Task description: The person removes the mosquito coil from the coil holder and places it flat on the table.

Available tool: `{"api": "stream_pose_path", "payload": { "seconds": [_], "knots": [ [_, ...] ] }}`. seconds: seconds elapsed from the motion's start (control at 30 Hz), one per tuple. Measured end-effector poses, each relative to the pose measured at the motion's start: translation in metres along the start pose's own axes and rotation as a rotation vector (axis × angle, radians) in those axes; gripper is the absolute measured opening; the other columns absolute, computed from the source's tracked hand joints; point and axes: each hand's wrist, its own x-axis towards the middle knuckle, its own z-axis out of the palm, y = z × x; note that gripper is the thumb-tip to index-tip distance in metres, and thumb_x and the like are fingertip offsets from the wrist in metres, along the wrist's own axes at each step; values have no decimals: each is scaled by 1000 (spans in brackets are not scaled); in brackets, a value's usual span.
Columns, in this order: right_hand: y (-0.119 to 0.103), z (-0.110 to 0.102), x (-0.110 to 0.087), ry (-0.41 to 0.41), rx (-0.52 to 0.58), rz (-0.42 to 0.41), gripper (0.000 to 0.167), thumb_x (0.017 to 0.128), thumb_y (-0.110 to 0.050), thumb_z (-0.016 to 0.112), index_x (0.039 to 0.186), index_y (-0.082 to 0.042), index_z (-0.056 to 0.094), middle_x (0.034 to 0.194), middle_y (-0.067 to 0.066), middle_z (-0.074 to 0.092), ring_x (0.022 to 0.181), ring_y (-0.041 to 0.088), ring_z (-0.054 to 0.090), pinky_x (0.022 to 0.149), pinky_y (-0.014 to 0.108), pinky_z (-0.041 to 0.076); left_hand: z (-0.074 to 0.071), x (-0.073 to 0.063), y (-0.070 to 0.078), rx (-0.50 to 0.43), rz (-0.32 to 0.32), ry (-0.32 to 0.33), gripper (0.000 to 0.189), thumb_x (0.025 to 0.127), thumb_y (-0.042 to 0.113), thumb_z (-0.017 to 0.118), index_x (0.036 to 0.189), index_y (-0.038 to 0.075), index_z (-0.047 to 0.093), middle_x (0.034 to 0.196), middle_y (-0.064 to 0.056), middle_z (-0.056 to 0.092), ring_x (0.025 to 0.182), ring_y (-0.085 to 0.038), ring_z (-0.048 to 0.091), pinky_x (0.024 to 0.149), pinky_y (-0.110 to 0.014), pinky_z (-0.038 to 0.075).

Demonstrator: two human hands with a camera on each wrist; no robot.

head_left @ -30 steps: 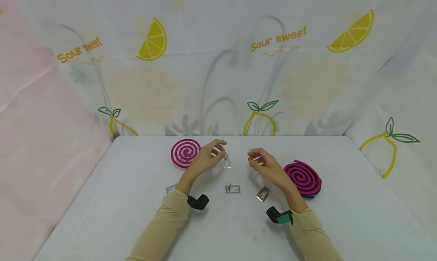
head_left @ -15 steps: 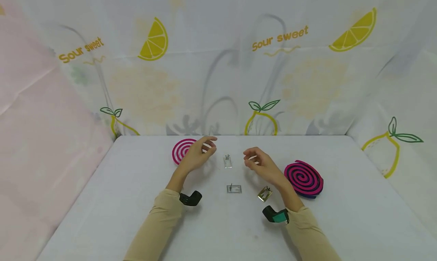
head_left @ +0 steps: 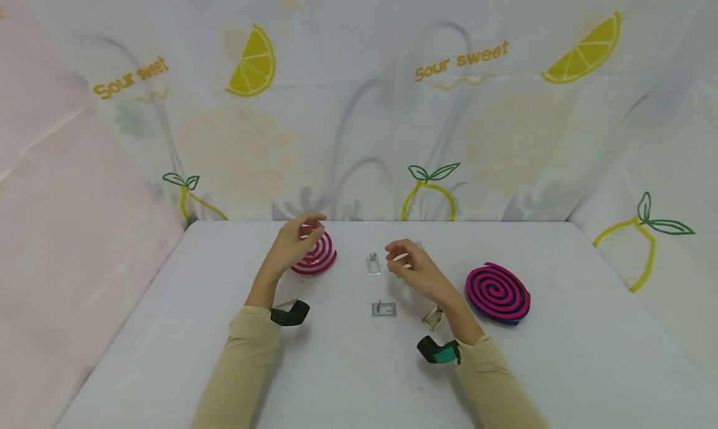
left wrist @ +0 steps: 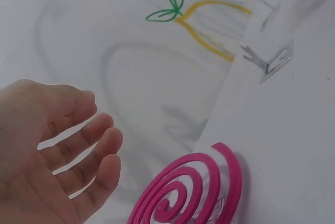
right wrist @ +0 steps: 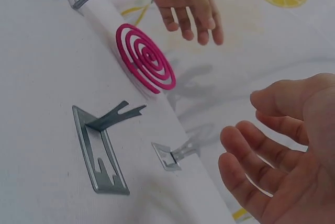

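Observation:
A bright pink mosquito coil (head_left: pixel 318 264) is raised on a small metal stand at the back left. My left hand (head_left: pixel 293 247) hovers over its left side, fingers loosely curved and holding nothing. In the left wrist view the coil (left wrist: pixel 212 182) shows beside that hand. My right hand (head_left: pixel 419 272) hangs above the middle right, relaxed, with nothing in it. Left of it lies a silver coil stand (head_left: pixel 373 265) with its forked prong bent up. Another silver stand (head_left: pixel 384 309) is nearer the front, and a gold-coloured stand (head_left: pixel 434 318) sits below the right wrist.
A stacked pair of coils, pink and dark (head_left: pixel 498 292), lies at the right. One more stand (head_left: pixel 419 245) is partly behind the right hand, and another (head_left: pixel 287 304) is partly hidden by the left wrist. A lemon-print cloth (head_left: pixel 348 136) stands behind the white table (head_left: pixel 359 379).
My left hand has moved left, away from the middle stand, and now covers the left part of the pink coil. The right hand has shifted slightly left, uncovering part of the back stand.

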Motion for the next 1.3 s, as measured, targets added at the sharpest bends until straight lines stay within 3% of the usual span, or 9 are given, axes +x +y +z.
{"api": "stream_pose_path", "payload": {
  "seconds": [0.23, 0.57, 0.73, 0.8, 1.1, 1.3],
  "knots": [
    [-13, 23, 11, -24, 36, 33, 31, 94, -12, 56, 124, -10, 50, 119, 19, 53, 101, 24, 57, 79, 28, 46, -22, -5, -14, 9, -29, 70, 33, 96, 24, 54, 127, 13, 56, 119, -12, 59, 110, -31, 58, 87, -43, 49],
    [-43, 64, 24, -48, 85, 56, 37, 95, -10, 54, 130, -3, 43, 126, 24, 47, 112, 33, 53, 84, 31, 48, -34, -7, -35, 54, -117, 186, 30, 96, 19, 52, 124, 8, 58, 121, -17, 59, 111, -34, 56, 89, -46, 48],
    [-44, 87, 33, -3, 156, 171, 40, 94, -10, 53, 131, -1, 41, 124, 22, 48, 105, 26, 56, 81, 32, 52, -30, -6, -46, 66, -170, 173, 30, 96, 19, 51, 123, 7, 58, 125, -18, 54, 116, -36, 53, 91, -48, 47],
    [-34, 96, 38, 28, 182, 215, 42, 93, -11, 54, 132, -3, 41, 123, 20, 48, 100, 21, 57, 78, 29, 53, -27, -4, -50, 76, -193, 162, 31, 97, 19, 51, 125, 7, 58, 126, -19, 53, 117, -37, 52, 93, -49, 46],
    [-29, 117, 46, 41, 242, 354, 57, 89, -12, 56, 139, -4, 32, 123, 18, 45, 104, 24, 57, 80, 33, 54, -23, -5, -56, 108, -239, 96, 40, 96, 18, 49, 134, 6, 51, 130, -24, 54, 118, -42, 53, 96, -50, 46],
    [-27, 127, 50, 58, 252, 409, 65, 88, -14, 57, 144, -6, 25, 128, 17, 43, 93, 22, 62, 83, 35, 52, -21, -6, -57, 74, -268, 95, 38, 96, 20, 50, 132, 8, 53, 127, -23, 57, 113, -40, 58, 90, -44, 50]
  ]
}}
